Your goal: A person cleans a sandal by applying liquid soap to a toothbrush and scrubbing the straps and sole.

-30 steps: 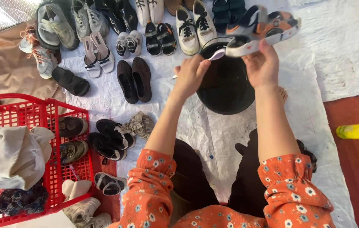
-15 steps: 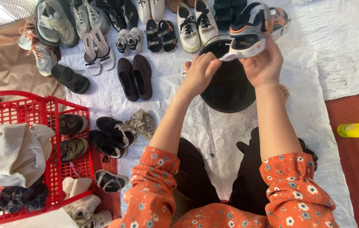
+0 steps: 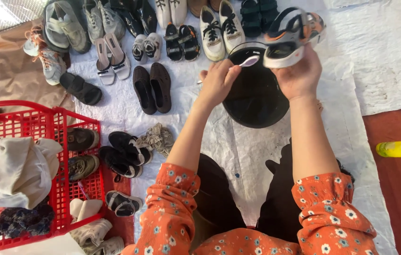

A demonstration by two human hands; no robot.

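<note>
Right hand grips a sandal above the black bucket, left hand clenched on a brush (a slackened grip would likely drop either into it).

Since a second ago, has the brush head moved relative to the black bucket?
Yes. The brush in the left hand sat at the black bucket's rim earlier; now its head is farther in over the bucket, closer to the sandal.

A red floor is covered by a white plastic sheet and brown paper; bright daylight is seen at the upper left.
</note>
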